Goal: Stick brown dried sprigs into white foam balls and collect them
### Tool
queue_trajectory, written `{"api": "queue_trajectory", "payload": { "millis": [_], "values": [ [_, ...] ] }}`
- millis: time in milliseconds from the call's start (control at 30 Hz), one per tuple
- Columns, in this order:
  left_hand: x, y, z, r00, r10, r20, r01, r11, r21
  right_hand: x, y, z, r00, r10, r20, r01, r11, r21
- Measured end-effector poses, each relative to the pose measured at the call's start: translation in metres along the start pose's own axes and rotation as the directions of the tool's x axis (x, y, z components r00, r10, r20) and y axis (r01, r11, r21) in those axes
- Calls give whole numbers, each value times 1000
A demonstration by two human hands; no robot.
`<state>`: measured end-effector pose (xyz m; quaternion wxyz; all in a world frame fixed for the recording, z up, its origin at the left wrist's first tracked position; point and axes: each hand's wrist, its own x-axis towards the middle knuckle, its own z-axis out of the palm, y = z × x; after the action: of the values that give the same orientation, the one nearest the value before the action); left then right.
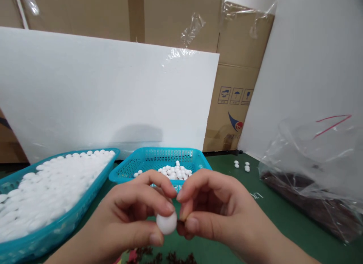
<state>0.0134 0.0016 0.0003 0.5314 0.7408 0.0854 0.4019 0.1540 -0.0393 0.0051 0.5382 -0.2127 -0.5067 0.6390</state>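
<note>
My left hand (136, 215) pinches a smooth white ball (166, 222) between thumb and fingertips, low in the middle of the view. Close on its right, my right hand (215, 207) is closed with thumb and fingers around a small dark brown piece (180, 222). The brown piece meets the ball's right side or sits just beside it; most of it is hidden by my fingers. Below my hands lie loose dark reddish-brown bits (159, 257) on the green table (272, 233), cut off by the lower edge of the view.
A large blue basket (96, 186) heaped with white balls stands on the left. Behind my hands, a smaller blue basket (198, 158) holds more white balls. Several white pieces (242, 165) lie back right, near a clear plastic bag (309, 180) with brown contents. White board (113, 93) and cardboard (181, 14) stand behind.
</note>
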Motion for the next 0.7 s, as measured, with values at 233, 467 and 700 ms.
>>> {"api": "queue_trajectory", "payload": {
  "millis": [233, 467, 700],
  "values": [
    [-4, -3, -7, 971, 227, 75, -239, 938, 251, 0, 2, 1, 1000, 26, -14, -25, 994, 106],
    [-11, -3, -4, 948, 309, 82, -311, 834, 456, 3, 6, 0, 998, 44, -42, -38, 990, 136],
    [-15, -16, -6, 966, 251, -57, -189, 843, 503, 4, 8, 0, 998, 23, -59, -16, 992, 123]
  ]
}}
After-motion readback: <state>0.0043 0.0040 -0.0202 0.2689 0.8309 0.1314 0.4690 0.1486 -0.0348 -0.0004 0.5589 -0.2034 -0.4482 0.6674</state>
